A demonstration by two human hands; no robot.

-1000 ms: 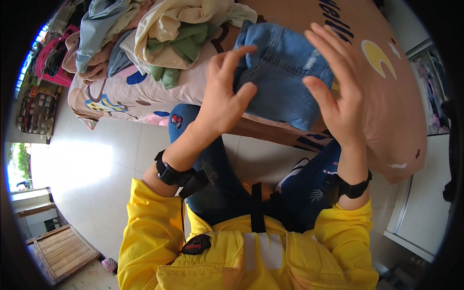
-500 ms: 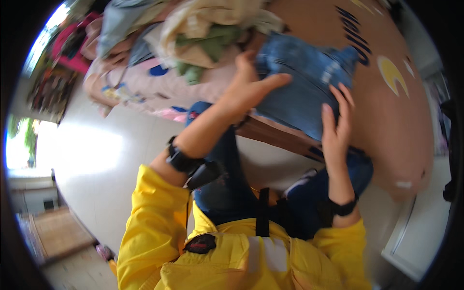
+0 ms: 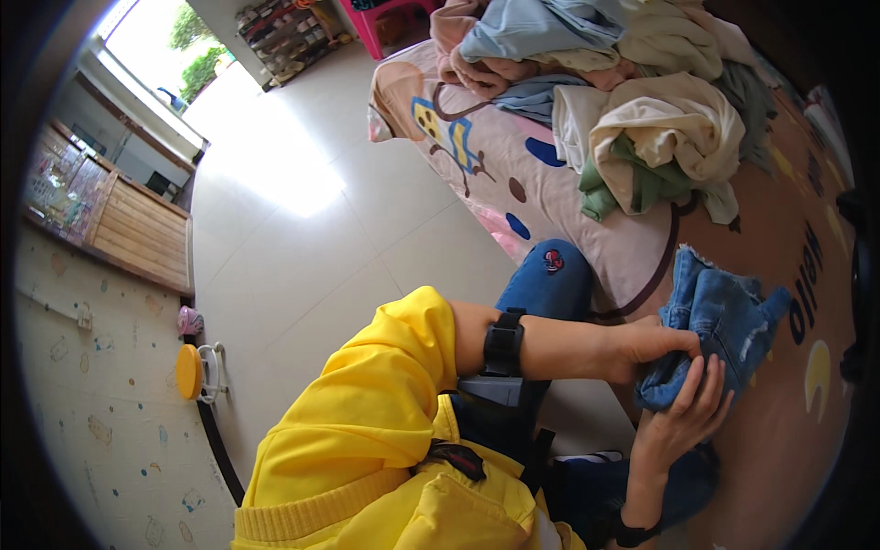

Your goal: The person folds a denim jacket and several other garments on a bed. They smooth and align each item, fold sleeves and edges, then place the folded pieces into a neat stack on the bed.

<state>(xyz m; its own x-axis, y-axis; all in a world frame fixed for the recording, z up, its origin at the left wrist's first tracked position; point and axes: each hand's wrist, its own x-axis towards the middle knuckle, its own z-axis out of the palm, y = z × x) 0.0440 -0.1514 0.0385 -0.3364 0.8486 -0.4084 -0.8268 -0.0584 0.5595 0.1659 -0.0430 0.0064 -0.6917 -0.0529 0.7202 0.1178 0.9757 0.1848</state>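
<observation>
A pair of blue jeans [image 3: 720,316] with pale frayed patches lies folded into a compact bundle on the bed, its near edge doubled over. My left hand [image 3: 646,346] grips the bundle's left side, thumb on top and the other fingers hidden beneath or behind it. From the near side, my right hand [image 3: 686,420] closes on the folded edge, its fingers lying over the denim close to the left thumb. Both hands touch the same bundle.
A heap of crumpled clothes [image 3: 674,124] lies farther back on the patterned bedsheet [image 3: 587,243]. Left of the bed stretches a tiled floor [image 3: 376,229]. A round yellow-topped stool [image 3: 190,371] stands by the wall at left. Beyond are a pink stool [image 3: 371,32] and a shoe rack [image 3: 284,46].
The view has swung left, so the bed sits farther right. The jeans, flatter before with my hands apart on them, are now folded smaller, and my hands have come together at their near edge.
</observation>
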